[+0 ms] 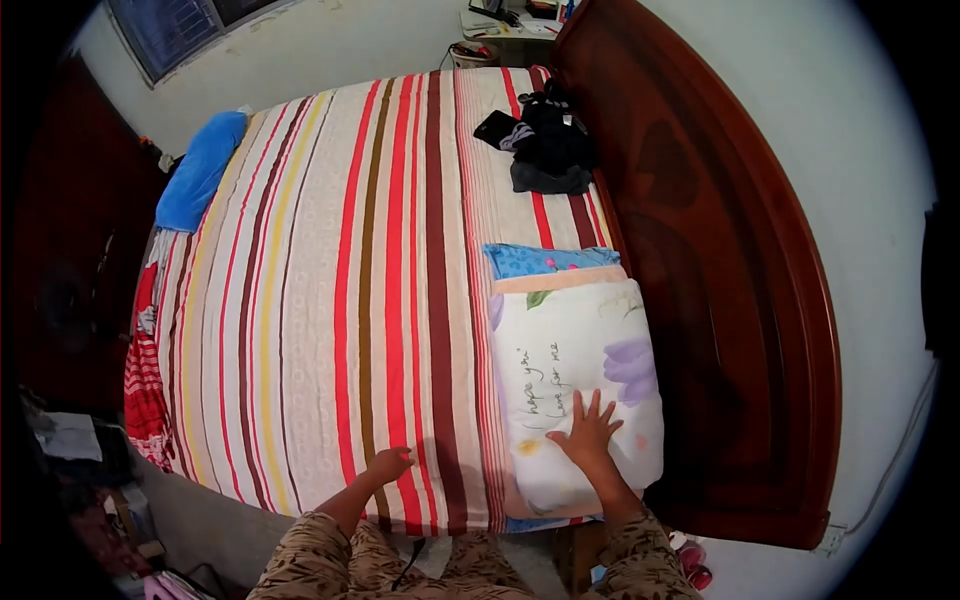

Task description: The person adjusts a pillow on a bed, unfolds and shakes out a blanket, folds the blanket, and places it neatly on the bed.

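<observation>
My right hand (588, 438) lies on the white pillow (535, 320) with its fingers spread. The pillow has purple flowers and handwriting-style lettering, and it rests at the headboard end of the bed. Under its far edge show a peach layer (560, 281) and a blue patterned cloth (550, 261). My left hand (388, 466) hovers over or touches the striped bedsheet (320, 300) near the bed's front edge; which one, I cannot tell. Its fingers are curled in and nothing shows in them. The sheet lies mostly flat across the mattress.
A dark wooden headboard (740, 260) rises along the right. Dark clothes (550, 140) lie at the far right of the bed. A rolled blue blanket or cushion (203, 170) and a red patterned cloth (147, 400) are at the left edge. A small table (510, 30) stands behind.
</observation>
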`<state>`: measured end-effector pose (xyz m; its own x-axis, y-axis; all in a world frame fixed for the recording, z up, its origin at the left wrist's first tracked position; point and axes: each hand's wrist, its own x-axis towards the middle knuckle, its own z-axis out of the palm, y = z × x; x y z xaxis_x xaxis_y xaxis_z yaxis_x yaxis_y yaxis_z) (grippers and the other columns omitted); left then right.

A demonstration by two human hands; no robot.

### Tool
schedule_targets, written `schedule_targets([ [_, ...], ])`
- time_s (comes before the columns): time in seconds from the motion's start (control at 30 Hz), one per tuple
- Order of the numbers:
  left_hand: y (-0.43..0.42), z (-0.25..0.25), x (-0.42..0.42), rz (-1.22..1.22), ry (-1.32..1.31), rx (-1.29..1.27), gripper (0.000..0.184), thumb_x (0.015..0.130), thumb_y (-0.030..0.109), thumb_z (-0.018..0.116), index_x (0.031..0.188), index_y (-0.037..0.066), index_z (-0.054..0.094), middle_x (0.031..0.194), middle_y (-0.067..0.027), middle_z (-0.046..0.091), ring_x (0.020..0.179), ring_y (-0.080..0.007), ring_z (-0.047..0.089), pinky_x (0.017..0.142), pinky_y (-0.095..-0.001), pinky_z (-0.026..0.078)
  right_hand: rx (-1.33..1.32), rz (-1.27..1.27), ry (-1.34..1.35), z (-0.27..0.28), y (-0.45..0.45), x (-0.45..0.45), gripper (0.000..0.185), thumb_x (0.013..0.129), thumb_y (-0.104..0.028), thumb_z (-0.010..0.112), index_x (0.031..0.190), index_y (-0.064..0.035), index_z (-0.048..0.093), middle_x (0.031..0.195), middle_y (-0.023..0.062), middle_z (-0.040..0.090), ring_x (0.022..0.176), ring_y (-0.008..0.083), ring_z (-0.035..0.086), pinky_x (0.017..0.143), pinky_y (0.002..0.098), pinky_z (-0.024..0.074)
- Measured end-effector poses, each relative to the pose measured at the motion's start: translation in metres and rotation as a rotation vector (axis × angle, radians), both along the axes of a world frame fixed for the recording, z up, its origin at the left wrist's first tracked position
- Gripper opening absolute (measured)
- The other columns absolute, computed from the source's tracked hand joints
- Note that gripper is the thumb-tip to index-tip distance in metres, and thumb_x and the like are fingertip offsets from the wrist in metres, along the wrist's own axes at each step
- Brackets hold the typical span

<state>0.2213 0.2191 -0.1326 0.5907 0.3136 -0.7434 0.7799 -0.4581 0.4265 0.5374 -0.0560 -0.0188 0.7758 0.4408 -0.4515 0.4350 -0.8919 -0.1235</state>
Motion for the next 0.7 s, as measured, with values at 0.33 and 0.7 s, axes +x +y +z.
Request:
schedule_targets([
  [0.33, 0.006, -0.021, -0.02, -0.018, -0.017, 0.031, 0.036, 0.082, 0.036, 0.057, 0.108, 0.011, 0.06, 0.096, -0.0152, 0.064, 0.091, -0.0318, 0.06, 0.079, -0.0384, 0.048, 0.035, 0.146, -0.119, -0.003, 0.022, 0.0, 0.081, 0.074, -0.043, 0.066, 0.139, -0.017, 0.026, 0.146, 0.017, 0.011, 0.13, 0.0487, 0.01, 0.095, 0.0705, 0.0154],
  [0.7, 0.095, 0.002, 0.021, -0.14, 0.123, 0.067, 0.064, 0.074, 0.038, 0.069, 0.128, 0.013, 0.045, 0.106, -0.0174, 0.06, 0.092, -0.028, 0.061, 0.082, -0.0381, 0.047, 0.505, 0.191, -0.222, 0.03, 0.066, 0.074, 0.048, 0.073, -0.021, 0.067, 0.116, -0.0089, 0.05, 0.12, 0.0148, 0.051, 0.111, 0.0341, 0.045, 0.09, 0.0492, 0.0345],
])
